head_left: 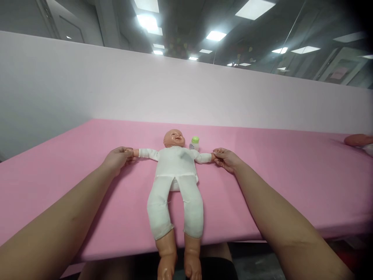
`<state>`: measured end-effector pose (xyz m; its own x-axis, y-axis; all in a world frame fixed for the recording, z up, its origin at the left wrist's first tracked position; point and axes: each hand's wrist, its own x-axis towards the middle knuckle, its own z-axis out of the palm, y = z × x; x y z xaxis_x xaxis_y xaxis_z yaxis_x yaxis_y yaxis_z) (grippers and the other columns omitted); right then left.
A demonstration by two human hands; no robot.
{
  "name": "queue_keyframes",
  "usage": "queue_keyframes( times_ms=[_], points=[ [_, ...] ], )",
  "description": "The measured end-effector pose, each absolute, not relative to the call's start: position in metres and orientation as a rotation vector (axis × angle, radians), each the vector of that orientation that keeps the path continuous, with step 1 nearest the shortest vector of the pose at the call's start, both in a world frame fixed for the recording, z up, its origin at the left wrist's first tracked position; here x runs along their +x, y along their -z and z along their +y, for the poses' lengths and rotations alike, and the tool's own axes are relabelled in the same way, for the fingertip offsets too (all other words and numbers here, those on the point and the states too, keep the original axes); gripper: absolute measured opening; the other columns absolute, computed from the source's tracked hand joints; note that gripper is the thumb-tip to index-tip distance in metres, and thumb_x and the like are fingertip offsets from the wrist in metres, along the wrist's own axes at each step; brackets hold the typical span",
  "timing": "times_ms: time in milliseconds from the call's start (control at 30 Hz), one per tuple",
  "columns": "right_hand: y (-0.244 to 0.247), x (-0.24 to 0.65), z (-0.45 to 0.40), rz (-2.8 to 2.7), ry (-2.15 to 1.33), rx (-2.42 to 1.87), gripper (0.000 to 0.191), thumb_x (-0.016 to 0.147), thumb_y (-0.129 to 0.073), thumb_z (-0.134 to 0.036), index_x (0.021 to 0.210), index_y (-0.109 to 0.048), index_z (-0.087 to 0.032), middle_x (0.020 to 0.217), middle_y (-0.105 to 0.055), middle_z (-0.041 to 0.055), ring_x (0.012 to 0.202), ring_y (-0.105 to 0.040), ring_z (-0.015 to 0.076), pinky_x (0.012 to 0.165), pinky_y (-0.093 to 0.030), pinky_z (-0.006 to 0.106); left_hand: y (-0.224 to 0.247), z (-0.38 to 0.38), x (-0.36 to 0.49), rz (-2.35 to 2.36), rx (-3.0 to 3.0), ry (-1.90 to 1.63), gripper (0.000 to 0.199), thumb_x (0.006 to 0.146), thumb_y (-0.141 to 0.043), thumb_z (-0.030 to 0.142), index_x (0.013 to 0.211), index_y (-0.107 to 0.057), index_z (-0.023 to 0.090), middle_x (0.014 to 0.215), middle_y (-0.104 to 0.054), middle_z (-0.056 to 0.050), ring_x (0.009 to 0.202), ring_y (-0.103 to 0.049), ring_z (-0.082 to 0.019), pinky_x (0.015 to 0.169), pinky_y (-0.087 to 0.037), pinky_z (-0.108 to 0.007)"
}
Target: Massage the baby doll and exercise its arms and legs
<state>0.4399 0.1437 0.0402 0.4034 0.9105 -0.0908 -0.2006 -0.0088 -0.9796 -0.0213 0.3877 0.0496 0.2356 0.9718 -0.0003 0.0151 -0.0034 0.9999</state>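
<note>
A baby doll point(176, 167) with a white cloth body lies on its back on the pink padded table point(116, 217), its arms stretched out sideways and its feet hanging over the front edge. My left hand point(118, 158) is closed round the doll's hand on the left side of the view. On the right side, my right hand point(227, 158) pinches the doll's other hand between thumb and fingers. Beside the doll's head stands a small bottle point(194, 143) with a green cap, touched by neither hand.
Part of another doll point(358, 140) lies at the far right edge of the table. A white wall point(186, 91) rises behind the table, with glass above it reflecting ceiling lights. My legs show below the front edge.
</note>
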Motion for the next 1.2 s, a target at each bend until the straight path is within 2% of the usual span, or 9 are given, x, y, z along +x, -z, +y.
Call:
queue_keyframes(
  times_ms=[100, 233, 400, 467, 633, 867, 933, 1000, 1200],
  points=[
    [-0.040, 0.436, 0.145, -0.761, -0.977, -1.324, 0.019, 0.088, -0.079, -0.026, 0.090, -0.062, -0.018, 0.067, -0.062, 0.0008, 0.048, -0.053, 0.0088, 0.041, -0.047, 0.016, -0.051, 0.386, -0.020, 1.088, 1.314, -1.026, 0.022, 0.073, -0.080, 0.024, 0.090, -0.069, 0.015, 0.083, -0.073, -0.011, 0.069, -0.071, -0.021, 0.066, -0.063, -0.033],
    [-0.039, 0.432, 0.148, -0.769, -0.913, -1.397, 0.025, 0.092, -0.074, -0.040, 0.089, -0.064, -0.018, 0.061, -0.058, -0.0003, 0.044, -0.047, 0.0089, 0.036, -0.038, 0.018, -0.055, 0.381, -0.017, 1.120, 1.290, -1.058, 0.013, 0.079, -0.073, 0.023, 0.088, -0.069, 0.015, 0.084, -0.073, -0.012, 0.067, -0.072, -0.022, 0.065, -0.064, -0.034],
    [-0.040, 0.428, 0.149, -0.740, -0.880, -1.471, 0.015, 0.097, -0.065, -0.032, 0.100, -0.067, -0.018, 0.058, -0.054, -0.0023, 0.039, -0.039, 0.0084, 0.032, -0.031, 0.018, -0.058, 0.375, -0.014, 1.121, 1.278, -1.064, 0.012, 0.079, -0.070, 0.018, 0.090, -0.070, 0.013, 0.087, -0.074, -0.014, 0.071, -0.075, -0.025, 0.066, -0.066, -0.036],
    [-0.041, 0.428, 0.148, -0.725, -0.888, -1.468, 0.012, 0.095, -0.063, -0.024, 0.105, -0.067, -0.019, 0.060, -0.054, -0.0023, 0.040, -0.040, 0.0087, 0.033, -0.032, 0.019, -0.060, 0.373, -0.014, 1.110, 1.276, -1.064, 0.013, 0.078, -0.071, 0.017, 0.090, -0.069, 0.013, 0.086, -0.074, -0.015, 0.071, -0.075, -0.025, 0.066, -0.066, -0.036],
    [-0.046, 0.431, 0.143, -0.698, -0.984, -1.404, 0.030, 0.084, -0.061, -0.006, 0.113, -0.066, -0.016, 0.075, -0.064, 0.0043, 0.050, -0.052, 0.0105, 0.042, -0.047, 0.020, -0.064, 0.367, -0.014, 1.086, 1.250, -1.060, 0.020, 0.074, -0.069, 0.009, 0.093, -0.068, 0.011, 0.082, -0.073, -0.014, 0.070, -0.074, -0.023, 0.068, -0.066, -0.036],
    [-0.042, 0.444, 0.135, -0.781, -1.157, -1.273, 0.037, 0.089, -0.070, -0.010, 0.124, -0.066, -0.018, 0.103, -0.071, 0.0100, 0.076, -0.068, 0.0151, 0.068, -0.062, 0.024, -0.064, 0.366, -0.015, 1.011, 1.257, -1.022, 0.043, 0.067, -0.076, 0.008, 0.110, -0.068, 0.013, 0.094, -0.075, -0.013, 0.078, -0.074, -0.022, 0.073, -0.064, -0.032],
    [-0.040, 0.446, 0.135, -0.829, -1.168, -1.277, 0.036, 0.087, -0.075, -0.013, 0.121, -0.067, -0.019, 0.100, -0.071, 0.0089, 0.075, -0.068, 0.0144, 0.069, -0.062, 0.024, -0.063, 0.367, -0.016, 1.019, 1.271, -1.016, 0.043, 0.066, -0.080, 0.013, 0.109, -0.069, 0.014, 0.092, -0.075, -0.011, 0.075, -0.073, -0.021, 0.072, -0.063, -0.032],
    [-0.039, 0.444, 0.136, -0.883, -1.133, -1.305, 0.031, 0.085, -0.079, -0.018, 0.114, -0.069, -0.018, 0.088, -0.070, 0.0062, 0.067, -0.065, 0.0129, 0.061, -0.059, 0.022, -0.063, 0.367, -0.016, 1.056, 1.311, -1.011, 0.040, 0.066, -0.083, 0.020, 0.104, -0.071, 0.015, 0.085, -0.074, -0.009, 0.070, -0.070, -0.018, 0.066, -0.060, -0.029],
    [-0.044, 0.425, 0.141, -0.923, -0.951, -1.495, 0.027, 0.081, -0.084, -0.036, 0.084, -0.064, -0.017, 0.065, -0.062, 0.0018, 0.049, -0.050, 0.0099, 0.041, -0.039, 0.019, -0.064, 0.365, -0.016, 1.167, 1.450, -1.020, 0.028, 0.070, -0.082, 0.037, 0.088, -0.072, 0.018, 0.065, -0.065, -0.003, 0.054, -0.057, -0.014, 0.046, -0.042, -0.022]
  ],
)
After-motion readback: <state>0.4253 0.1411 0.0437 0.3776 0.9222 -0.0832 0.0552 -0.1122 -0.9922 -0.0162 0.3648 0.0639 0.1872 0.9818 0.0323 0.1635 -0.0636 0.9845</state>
